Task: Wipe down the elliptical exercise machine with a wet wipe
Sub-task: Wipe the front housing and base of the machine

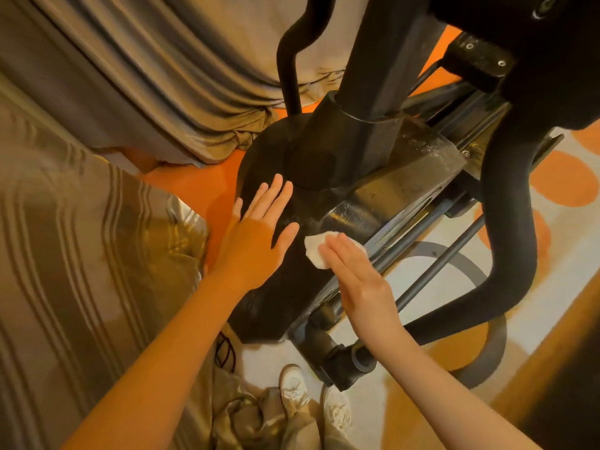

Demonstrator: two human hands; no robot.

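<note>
Wiping the black drive housing (373, 196) of the elliptical machine is the step in hand, to judge from how the hands lie: the right hand (360, 280) presses a white wet wipe (316, 250) flat against the housing's sloping near face with straight fingers laid together, while the left hand (256, 235) rests open beside it on the darker top of the cover, fingers spread, holding nothing. The two hands are close but not touching, and the wipe lies between the right palm and the plastic, only its upper left edge showing. To do this well, I would keep the whole palm behind the wipe so the pressure stays even, work in overlapping strokes along the length of the cover rather than in dabs, and carry on toward the speckled, dusty patch near the central post (367, 102), which looks the dirtiest. The bracing hand seems useful for steadying the body while leaning in; it would be wise to move it off any area just cleaned. Refolding the wipe to a fresh side may be called for once it greys. By count: one wipe, two hands, one housing, one upright post, two curved black handle arms (509, 222), and two pale shoes (293, 389) on the orange-patterned rug (565, 183) below.
</note>
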